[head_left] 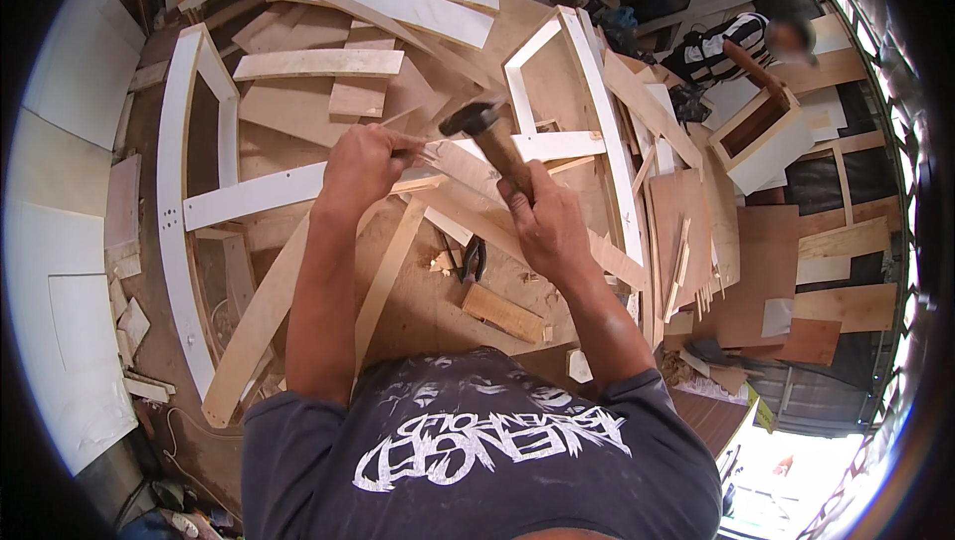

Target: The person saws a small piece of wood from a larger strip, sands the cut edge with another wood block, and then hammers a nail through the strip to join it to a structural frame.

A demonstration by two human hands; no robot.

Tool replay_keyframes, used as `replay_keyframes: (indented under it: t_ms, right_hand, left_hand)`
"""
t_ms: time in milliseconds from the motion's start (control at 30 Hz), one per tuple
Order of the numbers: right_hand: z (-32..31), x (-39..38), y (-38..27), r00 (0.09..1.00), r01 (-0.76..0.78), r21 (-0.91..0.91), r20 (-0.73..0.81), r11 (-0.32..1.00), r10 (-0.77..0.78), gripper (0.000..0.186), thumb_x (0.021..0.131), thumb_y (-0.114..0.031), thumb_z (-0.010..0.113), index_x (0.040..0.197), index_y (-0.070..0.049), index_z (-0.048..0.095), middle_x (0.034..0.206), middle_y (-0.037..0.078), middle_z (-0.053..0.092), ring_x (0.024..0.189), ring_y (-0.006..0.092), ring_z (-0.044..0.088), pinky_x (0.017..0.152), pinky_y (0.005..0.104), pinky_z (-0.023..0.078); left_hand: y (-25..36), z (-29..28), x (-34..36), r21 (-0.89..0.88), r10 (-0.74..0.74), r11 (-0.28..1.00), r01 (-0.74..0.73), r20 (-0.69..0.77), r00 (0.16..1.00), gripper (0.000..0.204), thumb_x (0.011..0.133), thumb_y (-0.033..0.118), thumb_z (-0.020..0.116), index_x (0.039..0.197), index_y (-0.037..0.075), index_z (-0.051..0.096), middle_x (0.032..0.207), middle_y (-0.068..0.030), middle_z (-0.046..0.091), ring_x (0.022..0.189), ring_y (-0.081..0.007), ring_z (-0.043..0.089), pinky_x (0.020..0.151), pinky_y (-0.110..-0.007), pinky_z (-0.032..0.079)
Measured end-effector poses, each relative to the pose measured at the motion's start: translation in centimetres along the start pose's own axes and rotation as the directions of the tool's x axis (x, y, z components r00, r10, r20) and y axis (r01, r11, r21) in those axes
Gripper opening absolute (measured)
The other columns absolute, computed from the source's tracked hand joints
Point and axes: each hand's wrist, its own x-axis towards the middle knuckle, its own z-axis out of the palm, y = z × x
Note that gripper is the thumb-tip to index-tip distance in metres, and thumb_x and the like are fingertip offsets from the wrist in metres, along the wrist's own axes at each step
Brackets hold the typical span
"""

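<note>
My right hand (552, 227) grips the wooden handle of a hammer (505, 154), its dark metal head raised to the left, close to my left hand. The fingers of my left hand (366, 167) are pinched together over the middle of a white crossbar (259, 199); what they hold is too small to make out. Diagonal wooden strips (468, 170) meet the crossbar beside these fingertips. The crossbar runs between two white frame sides, the left one (177, 182) and the right one (605, 107). A long bare wood strip (261, 326) slants below my left forearm.
Dark-handled pliers (474, 260) and a wood block (503, 313) lie nearer my body. Loose boards (318, 64) cover the far side. At the upper right a person in a striped shirt (731, 43) is beside an open wooden box (761, 142). White panels (75, 242) stand at the left.
</note>
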Motion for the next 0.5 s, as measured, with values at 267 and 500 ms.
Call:
replay_keyframes:
  t_ms: [267,500]
  right_hand:
    - [-0.23,0.09,-0.27,0.999,0.045,-0.011,0.001,0.999,-0.045,0.038,0.108,-0.038,0.059,0.113,-0.001,0.060,0.094,0.031,0.072,0.094,0.0541,0.068,0.083,0.0617,0.050]
    - [-0.06,0.14,-0.02,1.000,-0.001,0.004,0.010,1.000,0.001,0.033,0.107,-0.032,0.062,0.115,0.000,0.061,0.095,0.032,0.072,0.094,0.0542,0.068,0.081,0.0600,0.049]
  left_hand:
    - [0.56,-0.34,-0.09,-0.056,0.008,0.998,-0.009,-0.005,1.000,0.027,0.088,0.016,0.083,0.115,0.012,0.084,0.097,-0.0162,0.080,0.085,-0.0317,0.078,0.082,-0.038,0.060]
    - [0.47,-0.36,0.08,0.016,0.004,1.000,-0.004,-0.012,1.000,0.027,0.088,0.014,0.082,0.115,0.011,0.084,0.099,-0.0173,0.079,0.087,-0.0331,0.078,0.083,-0.039,0.059]
